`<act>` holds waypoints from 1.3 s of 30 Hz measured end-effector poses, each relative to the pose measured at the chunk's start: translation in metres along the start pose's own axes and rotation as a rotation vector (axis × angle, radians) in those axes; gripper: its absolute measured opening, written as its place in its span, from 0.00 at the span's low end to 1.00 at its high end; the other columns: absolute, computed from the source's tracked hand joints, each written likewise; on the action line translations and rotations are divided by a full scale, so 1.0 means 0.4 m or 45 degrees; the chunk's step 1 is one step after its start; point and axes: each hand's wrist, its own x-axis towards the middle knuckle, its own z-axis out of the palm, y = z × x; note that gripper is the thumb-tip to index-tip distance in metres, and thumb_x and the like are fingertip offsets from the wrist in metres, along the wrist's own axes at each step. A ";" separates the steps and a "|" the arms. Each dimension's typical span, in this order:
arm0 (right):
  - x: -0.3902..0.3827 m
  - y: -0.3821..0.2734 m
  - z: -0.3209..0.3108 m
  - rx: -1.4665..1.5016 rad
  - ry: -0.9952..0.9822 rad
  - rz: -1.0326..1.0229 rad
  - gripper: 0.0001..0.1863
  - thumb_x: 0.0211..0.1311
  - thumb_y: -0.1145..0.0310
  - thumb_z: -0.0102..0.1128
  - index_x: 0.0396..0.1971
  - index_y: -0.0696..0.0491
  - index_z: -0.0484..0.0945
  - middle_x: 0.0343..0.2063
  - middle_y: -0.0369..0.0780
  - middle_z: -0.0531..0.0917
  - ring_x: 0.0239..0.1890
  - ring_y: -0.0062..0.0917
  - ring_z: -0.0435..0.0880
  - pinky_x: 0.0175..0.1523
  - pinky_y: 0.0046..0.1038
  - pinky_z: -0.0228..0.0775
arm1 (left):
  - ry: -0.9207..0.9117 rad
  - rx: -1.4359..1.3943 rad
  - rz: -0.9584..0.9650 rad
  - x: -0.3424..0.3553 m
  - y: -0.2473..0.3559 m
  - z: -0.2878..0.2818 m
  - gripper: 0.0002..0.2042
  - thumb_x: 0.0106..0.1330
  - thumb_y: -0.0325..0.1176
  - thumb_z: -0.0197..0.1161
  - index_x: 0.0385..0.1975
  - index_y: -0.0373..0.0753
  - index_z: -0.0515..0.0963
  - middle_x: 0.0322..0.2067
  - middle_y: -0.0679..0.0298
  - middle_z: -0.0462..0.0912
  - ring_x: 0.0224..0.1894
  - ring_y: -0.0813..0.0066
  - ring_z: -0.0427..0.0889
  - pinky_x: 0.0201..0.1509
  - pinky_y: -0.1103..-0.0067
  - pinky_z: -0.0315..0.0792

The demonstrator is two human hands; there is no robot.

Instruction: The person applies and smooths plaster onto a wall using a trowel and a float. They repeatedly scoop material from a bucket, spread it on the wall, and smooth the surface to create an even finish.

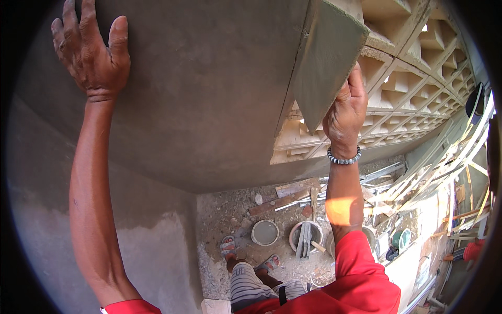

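Note:
My left hand (94, 55) is open at the upper left, its fingers stretched out against the grey plastered wall (198, 99). At the upper right my right hand (346, 112), with a beaded bracelet at the wrist, is closed on a plastering float (328, 63). The float is a flat, pointed-looking board, its face coated with wet grey mortar. It is tilted, close to the plaster's edge beside the pale openwork block screen (402, 86). The fingers behind the float are partly hidden, and whether it touches the wall I cannot tell.
Below, a bucket of greyish liquid (265, 233) stands near my sandalled feet. Beside it, long grey tools (304, 242) lie across another bucket. Wooden planks (282, 201) and rubble litter the ground. Long pale strips (434, 167) are heaped at the right.

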 end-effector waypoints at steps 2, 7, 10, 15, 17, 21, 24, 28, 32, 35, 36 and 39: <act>0.012 0.001 -0.007 -0.041 -0.048 -0.021 0.35 0.72 0.58 0.58 0.70 0.60 0.58 0.41 0.34 0.83 0.40 0.12 0.77 0.48 0.15 0.70 | 0.009 -0.010 -0.001 -0.001 0.001 0.001 0.30 0.73 0.59 0.43 0.67 0.47 0.66 0.68 0.51 0.63 0.72 0.48 0.57 0.75 0.55 0.46; 0.026 -0.007 0.007 -0.003 -0.041 0.008 0.34 0.72 0.60 0.58 0.70 0.60 0.59 0.42 0.35 0.83 0.42 0.13 0.77 0.50 0.16 0.70 | 0.005 -0.025 0.002 0.007 0.001 0.000 0.30 0.73 0.59 0.42 0.67 0.47 0.66 0.67 0.52 0.64 0.72 0.49 0.57 0.75 0.56 0.45; 0.027 -0.020 0.030 -0.016 0.044 0.039 0.33 0.72 0.60 0.58 0.70 0.59 0.59 0.35 0.31 0.81 0.36 0.10 0.75 0.43 0.13 0.67 | -0.002 -0.023 -0.009 -0.001 0.003 0.000 0.30 0.73 0.59 0.42 0.67 0.47 0.66 0.68 0.52 0.64 0.72 0.49 0.56 0.76 0.56 0.45; 0.020 0.002 0.004 -0.288 -0.018 -0.049 0.34 0.72 0.57 0.58 0.70 0.58 0.60 0.22 0.24 0.68 0.25 0.08 0.61 0.30 0.12 0.52 | -0.006 -0.014 -0.008 0.003 0.000 -0.003 0.30 0.73 0.60 0.43 0.68 0.48 0.65 0.68 0.52 0.63 0.72 0.48 0.55 0.76 0.55 0.45; 0.010 0.003 0.011 -0.379 -0.001 -0.062 0.34 0.72 0.55 0.57 0.70 0.58 0.60 0.20 0.24 0.65 0.24 0.08 0.57 0.29 0.12 0.48 | -0.007 -0.019 -0.002 -0.001 -0.002 -0.001 0.30 0.73 0.60 0.43 0.68 0.48 0.65 0.68 0.52 0.62 0.72 0.47 0.55 0.76 0.55 0.45; -0.023 0.008 0.017 -0.476 0.016 -0.037 0.35 0.72 0.54 0.57 0.70 0.57 0.59 0.20 0.24 0.63 0.24 0.09 0.57 0.30 0.13 0.49 | -0.017 -0.010 -0.009 -0.006 -0.002 -0.005 0.30 0.73 0.59 0.43 0.68 0.47 0.65 0.68 0.52 0.63 0.72 0.47 0.54 0.76 0.55 0.45; -0.068 0.054 -0.011 -0.583 0.021 -0.086 0.36 0.72 0.54 0.57 0.71 0.57 0.58 0.21 0.25 0.63 0.24 0.11 0.58 0.30 0.14 0.52 | -0.010 -0.022 -0.008 0.000 0.007 0.002 0.30 0.73 0.59 0.44 0.68 0.47 0.65 0.68 0.51 0.63 0.73 0.47 0.54 0.76 0.56 0.44; -0.161 0.080 -0.014 -0.557 0.020 0.177 0.36 0.72 0.56 0.57 0.71 0.57 0.57 0.22 0.28 0.64 0.26 0.14 0.60 0.33 0.18 0.57 | -0.028 -0.012 0.000 0.006 -0.003 -0.004 0.30 0.73 0.58 0.43 0.68 0.47 0.65 0.68 0.51 0.63 0.73 0.48 0.54 0.76 0.56 0.44; -0.285 0.119 -0.072 -0.745 -0.088 0.412 0.35 0.72 0.56 0.56 0.71 0.58 0.58 0.28 0.32 0.73 0.33 0.15 0.70 0.43 0.19 0.65 | -0.027 0.004 -0.036 -0.004 0.008 0.002 0.30 0.73 0.58 0.43 0.68 0.47 0.65 0.69 0.51 0.61 0.73 0.46 0.53 0.76 0.56 0.44; -0.378 0.147 -0.103 -0.602 -0.115 0.503 0.35 0.70 0.60 0.59 0.70 0.59 0.59 0.42 0.37 0.77 0.47 0.18 0.75 0.54 0.21 0.67 | -0.040 0.031 -0.053 -0.009 0.006 0.002 0.30 0.73 0.58 0.44 0.68 0.47 0.64 0.69 0.51 0.61 0.73 0.45 0.53 0.76 0.55 0.44; -0.401 0.137 -0.101 -0.501 -0.094 0.540 0.34 0.69 0.61 0.61 0.69 0.59 0.59 0.46 0.40 0.77 0.52 0.20 0.76 0.58 0.22 0.66 | -0.044 0.046 -0.060 -0.010 0.000 -0.001 0.30 0.73 0.58 0.44 0.68 0.47 0.64 0.69 0.51 0.60 0.73 0.44 0.52 0.75 0.55 0.44; -0.402 0.094 -0.081 -0.067 0.098 0.490 0.35 0.65 0.70 0.66 0.67 0.60 0.59 0.55 0.45 0.74 0.58 0.27 0.74 0.64 0.27 0.64 | -0.068 0.060 -0.071 -0.004 -0.001 -0.008 0.30 0.72 0.57 0.46 0.69 0.46 0.64 0.70 0.51 0.60 0.73 0.44 0.53 0.75 0.54 0.45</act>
